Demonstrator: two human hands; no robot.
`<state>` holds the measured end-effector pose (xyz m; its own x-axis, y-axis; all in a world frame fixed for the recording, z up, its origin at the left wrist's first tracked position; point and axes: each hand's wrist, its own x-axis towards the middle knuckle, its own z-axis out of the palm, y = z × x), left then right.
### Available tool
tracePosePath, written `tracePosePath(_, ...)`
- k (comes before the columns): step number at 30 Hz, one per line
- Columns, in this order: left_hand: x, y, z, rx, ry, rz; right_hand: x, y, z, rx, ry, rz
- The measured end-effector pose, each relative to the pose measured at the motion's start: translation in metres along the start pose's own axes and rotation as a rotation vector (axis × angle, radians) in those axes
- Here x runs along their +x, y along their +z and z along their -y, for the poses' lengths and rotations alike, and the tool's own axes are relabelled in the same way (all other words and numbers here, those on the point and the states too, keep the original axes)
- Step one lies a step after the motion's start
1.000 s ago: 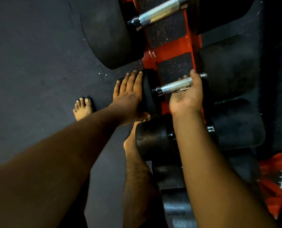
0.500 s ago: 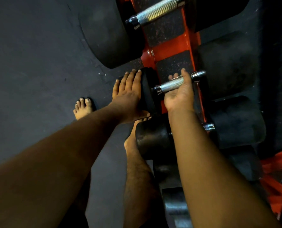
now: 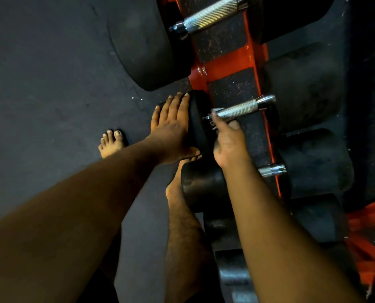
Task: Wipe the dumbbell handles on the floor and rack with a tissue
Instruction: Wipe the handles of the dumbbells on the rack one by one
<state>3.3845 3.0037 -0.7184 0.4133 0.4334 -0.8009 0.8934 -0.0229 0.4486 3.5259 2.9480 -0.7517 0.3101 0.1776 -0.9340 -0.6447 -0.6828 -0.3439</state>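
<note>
The dumbbell handles sit along an orange rack (image 3: pixel 223 66) above the dark floor (image 3: pixel 51 84), biggest at the top: a large knurled handle (image 3: pixel 210 17), a middle handle (image 3: pixel 241 108), then a lower handle (image 3: pixel 272 170) mostly hidden by the forearm. The left hand (image 3: pixel 171 123) lies flat with straight fingers on the middle dumbbell's black head (image 3: pixel 198 119), while the right hand (image 3: pixel 228 138) curls its grip at that handle's left end. No tissue is clearly visible, so I judge this handle mid-wipe and cannot tell which others are done.

Dim, warm low light, glare on chrome handle (image 3: pixel 212 19), deep shadow at right, wide-angle edge distortion, slight blur
</note>
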Motion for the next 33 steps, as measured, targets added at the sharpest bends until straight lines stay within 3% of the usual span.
tracePosePath(6,0.0,0.002,0.001,-0.006,-0.001,-0.026,-0.02,-0.002,-0.013,-0.242,-0.113,-0.143)
tracePosePath(9,0.0,0.002,0.001,-0.009,0.008,-0.029,-0.033,-0.009,-0.005,-0.456,-0.197,-0.111)
tracePosePath(12,0.0,0.002,0.001,-0.003,0.015,-0.03,-0.035,-0.02,0.016,-0.768,-0.489,-0.103)
tracePosePath(16,0.0,0.002,0.003,-0.002,0.022,-0.036,-0.018,-0.032,0.05,-1.185,-1.087,-0.147)
tracePosePath(18,0.0,0.003,0.003,0.0,0.02,-0.046,-0.002,-0.038,0.056,-1.435,-1.219,-0.096)
tracePosePath(23,0.0,0.005,0.004,-0.011,0.016,-0.044,0.015,-0.044,0.036,-1.91,-1.223,-0.028)
tracePosePath(26,0.0,0.006,0.003,-0.012,0.014,-0.054,0.011,-0.035,0.024,-1.984,-1.226,0.162)
tracePosePath(28,0.0,0.005,0.002,-0.016,0.013,-0.055,0.013,-0.04,0.028,-2.007,-1.29,0.203)
tracePosePath(33,-0.001,0.006,0.003,-0.012,0.021,-0.075,0.016,-0.067,0.034,-2.05,-1.244,-0.09)
